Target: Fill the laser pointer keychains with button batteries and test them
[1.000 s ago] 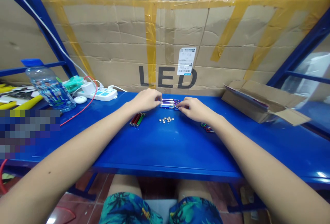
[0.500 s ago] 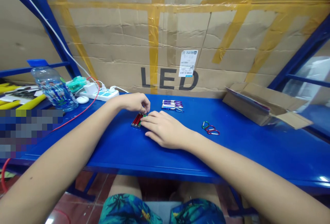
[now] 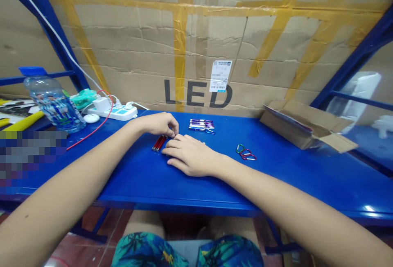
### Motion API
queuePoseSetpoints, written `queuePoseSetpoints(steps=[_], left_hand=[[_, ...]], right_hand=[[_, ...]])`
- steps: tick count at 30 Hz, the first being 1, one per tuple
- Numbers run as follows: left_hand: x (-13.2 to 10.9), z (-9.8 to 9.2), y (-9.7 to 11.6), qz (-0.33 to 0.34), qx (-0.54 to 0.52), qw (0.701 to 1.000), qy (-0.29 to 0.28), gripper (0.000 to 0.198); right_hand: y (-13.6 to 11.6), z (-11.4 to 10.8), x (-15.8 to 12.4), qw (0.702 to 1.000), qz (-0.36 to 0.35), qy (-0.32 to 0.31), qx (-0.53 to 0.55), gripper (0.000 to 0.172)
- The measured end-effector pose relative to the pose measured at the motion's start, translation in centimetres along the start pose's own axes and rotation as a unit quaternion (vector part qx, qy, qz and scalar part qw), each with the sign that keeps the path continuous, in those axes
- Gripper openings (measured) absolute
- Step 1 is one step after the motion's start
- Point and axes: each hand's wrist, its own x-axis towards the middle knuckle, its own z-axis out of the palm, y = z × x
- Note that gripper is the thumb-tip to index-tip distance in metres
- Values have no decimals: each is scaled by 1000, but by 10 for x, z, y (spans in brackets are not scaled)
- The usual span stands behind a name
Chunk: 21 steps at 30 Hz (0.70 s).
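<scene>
Slim red metal tubes (image 3: 159,143) with silver ends lie side by side on the blue table (image 3: 135,189). My left hand (image 3: 162,124) is bent over their far ends, its fingers curled into a pinch; what they hold, if anything, is hidden. Just right of the tubes, my right hand (image 3: 192,155) lies low and palm down, fingers stretched out and covering whatever is beneath. Behind it rests a row of purple and blue metal tubes (image 3: 201,125) with clips at one end. Green and red carabiners (image 3: 245,152) lie farther right.
An open cardboard box (image 3: 291,125) stands at the back right. On the left are a water bottle (image 3: 55,99), a white power strip (image 3: 123,112) with plugs, and a red cable (image 3: 92,136). A large taped carton (image 3: 132,54) walls off the back.
My right hand has shifted slightly left over the green tube beside the red ones, which is now hidden. My left hand stays at the tubes' far ends. The camera view has turned slightly right.
</scene>
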Motion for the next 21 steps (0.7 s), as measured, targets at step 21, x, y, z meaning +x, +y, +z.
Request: queuePoseSetpoints(steps=[21], left_hand=[[6, 34, 39, 96, 32, 991, 88, 24]], right_hand=[[25, -78, -71, 939, 248, -116, 210, 43]])
